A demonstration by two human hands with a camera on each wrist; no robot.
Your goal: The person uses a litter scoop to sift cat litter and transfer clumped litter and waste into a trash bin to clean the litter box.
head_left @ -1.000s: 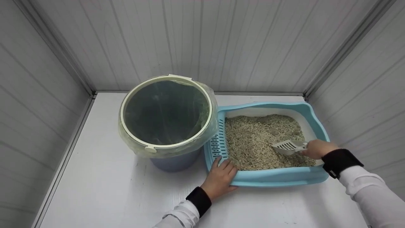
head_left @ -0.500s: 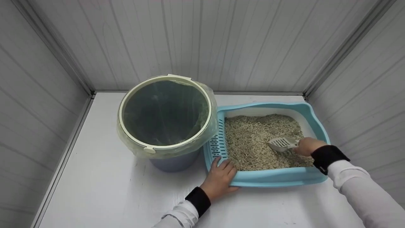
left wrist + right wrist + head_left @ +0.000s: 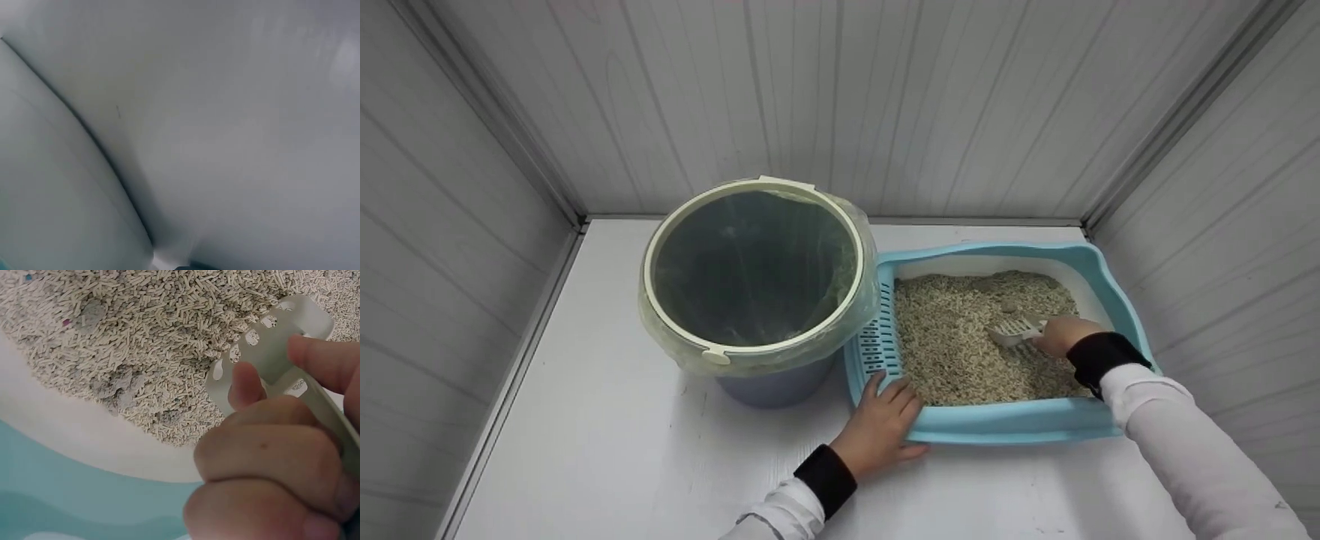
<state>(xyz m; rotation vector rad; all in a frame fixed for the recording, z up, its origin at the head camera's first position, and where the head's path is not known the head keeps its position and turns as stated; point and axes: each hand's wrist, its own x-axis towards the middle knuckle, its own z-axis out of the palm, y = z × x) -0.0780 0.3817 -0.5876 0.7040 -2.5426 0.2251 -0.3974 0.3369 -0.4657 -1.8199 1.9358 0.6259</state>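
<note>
My right hand (image 3: 1067,334) grips the handle of a pale slotted litter scoop (image 3: 1014,331). In the right wrist view, the fingers wrap the handle of the scoop (image 3: 273,340), with the thumb along its edge. Its blade sits at the surface of the pellet litter (image 3: 945,345), and litter shows through the slots. My left hand (image 3: 877,427) holds the front left corner of the blue litter box (image 3: 1005,422), fingers over the rim and thumb below it on the outer side. The left wrist view does not show the left hand's fingers.
A round bin (image 3: 776,386) with a cream ring (image 3: 720,349) and a clear bag liner stands left of the box, close beside it. Greyish clumps (image 3: 118,388) lie in the litter near the box wall. White panels (image 3: 825,105) enclose the white table (image 3: 600,420) on three sides.
My right hand and the scoop have moved left and slightly up in the head view, across the litter. The left hand stays at the box corner.
</note>
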